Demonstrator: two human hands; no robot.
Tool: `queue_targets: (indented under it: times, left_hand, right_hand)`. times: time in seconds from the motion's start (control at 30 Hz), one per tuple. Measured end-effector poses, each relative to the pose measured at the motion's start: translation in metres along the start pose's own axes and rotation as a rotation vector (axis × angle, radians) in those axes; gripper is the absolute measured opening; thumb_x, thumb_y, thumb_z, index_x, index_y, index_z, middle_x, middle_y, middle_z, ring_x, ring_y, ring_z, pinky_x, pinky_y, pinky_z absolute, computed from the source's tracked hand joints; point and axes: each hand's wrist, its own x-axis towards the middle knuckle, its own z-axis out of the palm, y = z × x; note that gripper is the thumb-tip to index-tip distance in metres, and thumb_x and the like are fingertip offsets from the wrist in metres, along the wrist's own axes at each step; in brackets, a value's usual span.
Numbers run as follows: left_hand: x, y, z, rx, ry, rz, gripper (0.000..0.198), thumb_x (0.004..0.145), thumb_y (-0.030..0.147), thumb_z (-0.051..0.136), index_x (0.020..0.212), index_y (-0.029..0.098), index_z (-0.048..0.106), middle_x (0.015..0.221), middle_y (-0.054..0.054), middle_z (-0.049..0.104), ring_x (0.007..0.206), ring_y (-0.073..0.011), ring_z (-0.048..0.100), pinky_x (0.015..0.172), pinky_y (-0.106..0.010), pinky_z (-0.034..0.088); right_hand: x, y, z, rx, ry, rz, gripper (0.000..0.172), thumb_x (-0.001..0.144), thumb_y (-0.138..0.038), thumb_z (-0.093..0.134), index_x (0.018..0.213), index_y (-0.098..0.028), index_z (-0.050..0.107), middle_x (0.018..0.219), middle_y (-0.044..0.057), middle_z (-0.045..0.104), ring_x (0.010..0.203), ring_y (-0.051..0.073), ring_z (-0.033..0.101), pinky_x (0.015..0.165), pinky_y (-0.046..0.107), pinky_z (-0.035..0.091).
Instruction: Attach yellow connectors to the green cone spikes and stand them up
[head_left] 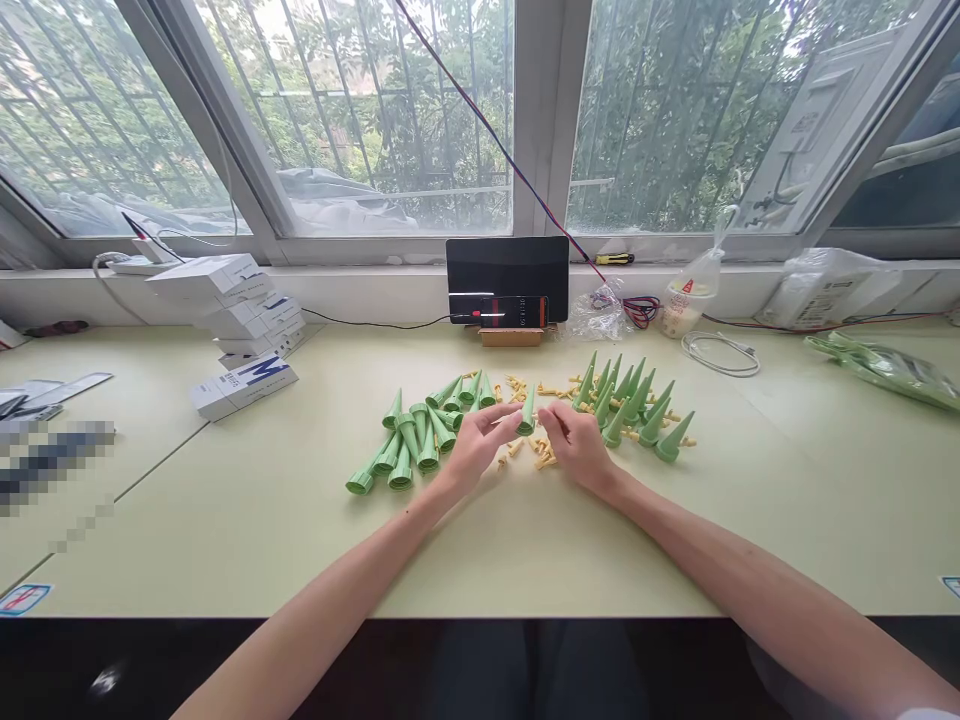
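My left hand (480,438) pinches a green plastic cone spike (528,412), held tip up just above the table. Close beside it on the right, my right hand (576,440) is closed, thumb against forefinger; what it grips, if anything, is hidden. Several hollow green cones (406,436) lie or lean in a loose pile left of my left hand. Beyond my right hand, more green cones (637,395) stand on their wide ends, with small yellow pieces sticking out near their bases. Small yellow plastic pieces (546,455) are scattered between and behind my hands.
A dark screen (508,270) with a phone (514,312) before it stands at the back. Stacked white boxes (244,305) are at the left. A bagged cup (686,300), a white cable (720,355) and green plastic packaging (885,370) sit at the right on the table (300,530).
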Motion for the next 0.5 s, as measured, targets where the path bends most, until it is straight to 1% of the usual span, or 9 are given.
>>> queue_targets:
  times: [0.1,0.2,0.33,0.43,0.5]
  left_hand:
    - [0.0005,-0.0006,0.0009,-0.092,-0.045,0.008,0.042,0.078,0.042,0.073,0.109,0.015,0.073,0.11,-0.012,0.071,0.103,-0.0274,0.067,0.091,-0.043,0.055]
    - [0.0004,0.0016,0.002,-0.111,-0.056,0.012,0.043,0.076,0.042,0.074,0.11,0.015,0.072,0.109,-0.011,0.071,0.098,-0.0267,0.068,0.088,-0.044,0.057]
    - [0.0,0.0046,0.002,-0.058,-0.062,0.026,0.045,0.076,0.042,0.074,0.113,0.016,0.072,0.11,-0.011,0.072,0.089,-0.0235,0.07,0.084,-0.042,0.058]
    - [-0.0002,0.005,0.0015,-0.031,-0.068,0.038,0.047,0.077,0.042,0.073,0.117,0.017,0.07,0.111,-0.011,0.071,0.077,-0.019,0.07,0.078,-0.039,0.059]
    - [-0.0004,0.0051,0.0015,-0.024,-0.08,0.043,0.049,0.078,0.041,0.072,0.121,0.017,0.068,0.107,-0.011,0.072,0.072,-0.0169,0.068,0.073,-0.036,0.059]
  right_hand:
    - [0.0004,-0.0008,-0.0001,0.007,-0.003,0.004,0.039,0.1,-0.043,0.039,0.07,-0.02,0.048,0.054,-0.005,0.04,0.048,0.011,0.034,0.049,0.025,0.03]
    - [0.0004,-0.0013,0.0,0.017,0.0,0.003,0.038,0.1,-0.043,0.039,0.071,-0.02,0.049,0.054,-0.005,0.042,0.047,0.011,0.035,0.049,0.025,0.031]
    - [0.0002,-0.0011,0.0003,0.005,0.011,-0.005,0.038,0.1,-0.042,0.039,0.07,-0.021,0.047,0.054,-0.005,0.04,0.048,0.011,0.035,0.049,0.025,0.031]
    - [0.0002,-0.0004,0.0005,-0.005,0.015,0.001,0.039,0.1,-0.044,0.038,0.07,-0.021,0.046,0.055,-0.005,0.04,0.048,0.011,0.035,0.049,0.025,0.031]
    - [0.0004,0.0002,0.0006,-0.01,0.02,0.004,0.04,0.1,-0.046,0.037,0.069,-0.021,0.044,0.055,-0.004,0.04,0.048,0.011,0.035,0.049,0.025,0.031]
